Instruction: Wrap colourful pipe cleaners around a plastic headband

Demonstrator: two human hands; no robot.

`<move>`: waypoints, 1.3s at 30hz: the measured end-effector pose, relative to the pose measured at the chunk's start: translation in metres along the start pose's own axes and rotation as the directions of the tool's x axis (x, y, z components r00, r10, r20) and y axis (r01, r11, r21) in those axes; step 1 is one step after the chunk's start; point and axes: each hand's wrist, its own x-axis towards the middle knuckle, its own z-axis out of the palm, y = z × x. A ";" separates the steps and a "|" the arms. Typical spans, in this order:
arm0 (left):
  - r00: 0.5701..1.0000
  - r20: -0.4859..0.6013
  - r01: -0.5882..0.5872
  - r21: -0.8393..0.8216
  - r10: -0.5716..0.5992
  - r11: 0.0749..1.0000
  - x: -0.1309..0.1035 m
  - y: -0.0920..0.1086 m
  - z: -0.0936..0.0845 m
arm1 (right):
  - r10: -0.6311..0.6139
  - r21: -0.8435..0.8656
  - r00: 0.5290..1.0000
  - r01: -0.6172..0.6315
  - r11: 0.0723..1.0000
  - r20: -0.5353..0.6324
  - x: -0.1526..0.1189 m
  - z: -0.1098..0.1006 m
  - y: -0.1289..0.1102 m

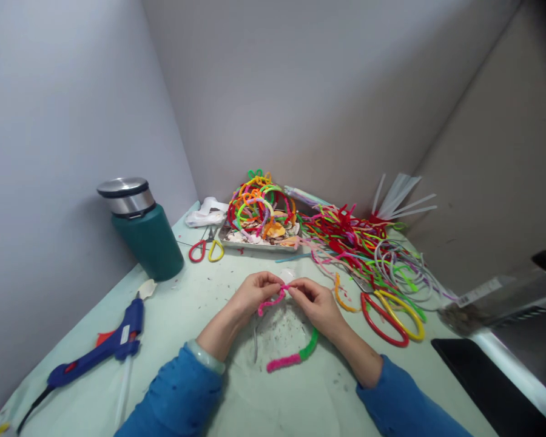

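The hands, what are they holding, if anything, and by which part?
Left hand and right hand pinch a pink strand by its upper part, lower end free.

Hot pink against pale green

On my feed, the pipe cleaner (272,303) is bright pink; a fuzzy strip (284,363) runs pink into green. I see blue sleeves (177,388), a pale green table (200,340), a teal bottle (148,246), a dark blue glue gun (118,343), and large scissors (392,320) with one red handle, one yellow.
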 end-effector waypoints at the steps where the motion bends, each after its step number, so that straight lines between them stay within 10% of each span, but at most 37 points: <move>1: 1.000 -0.005 0.002 0.001 -0.002 1.000 0.000 -0.001 0.000 | -0.005 0.001 1.000 0.005 1.000 0.014 0.000 0.000 0.000; 13: 0.984 0.059 -0.177 0.230 0.168 0.957 0.001 -0.005 0.003 | 0.058 0.023 0.998 -0.057 0.998 -0.010 0.002 -0.001 0.001; 25: 0.885 0.149 -0.365 0.812 0.442 0.455 -0.004 -0.011 0.003 | 0.033 0.032 0.999 -0.033 0.999 -0.026 0.002 -0.001 -0.001; 39: 0.886 0.063 -0.364 0.707 0.459 0.606 -0.003 -0.005 0.002 | 0.029 0.032 0.998 -0.027 0.999 -0.064 0.002 0.000 -0.002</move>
